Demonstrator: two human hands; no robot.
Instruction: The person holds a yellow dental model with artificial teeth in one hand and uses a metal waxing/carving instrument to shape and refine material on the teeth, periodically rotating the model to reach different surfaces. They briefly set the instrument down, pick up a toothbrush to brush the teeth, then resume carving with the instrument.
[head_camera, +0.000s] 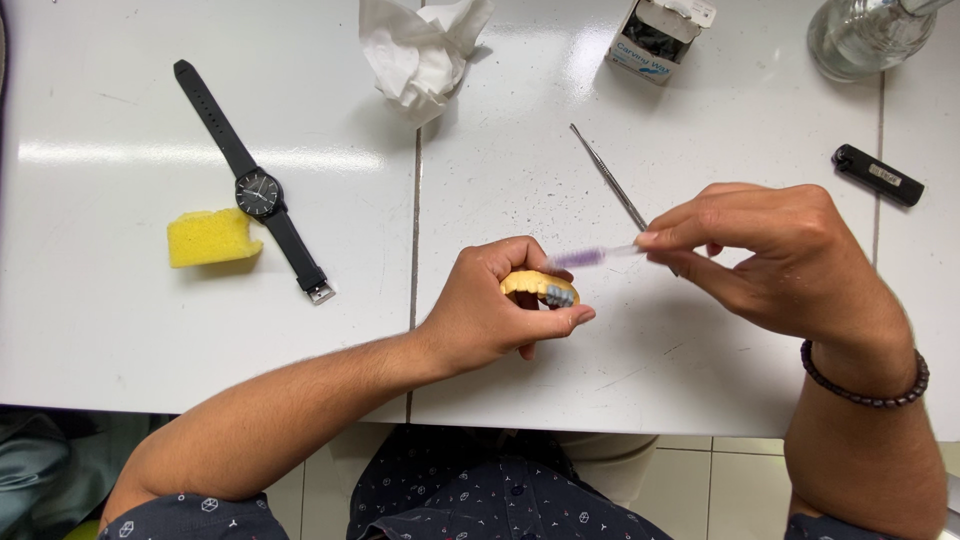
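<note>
My left hand (495, 305) grips a yellow dental cast (530, 284) over the white table, with grey-blue teeth (559, 294) showing between thumb and fingers. My right hand (775, 255) pinches a thin clear-handled brush (600, 256) with a purple tip; its tip points left, just above the cast and close to my left fingers. A dark bead bracelet (862, 385) circles my right wrist.
A slim metal dental tool (604, 176) lies on the table (150, 330) behind the hands. A black wristwatch (255, 185) and yellow sponge (208, 237) sit at left. Crumpled tissue (420, 50), a small box (655, 38), a glass vessel (865, 35) and a black lighter (878, 175) line the back.
</note>
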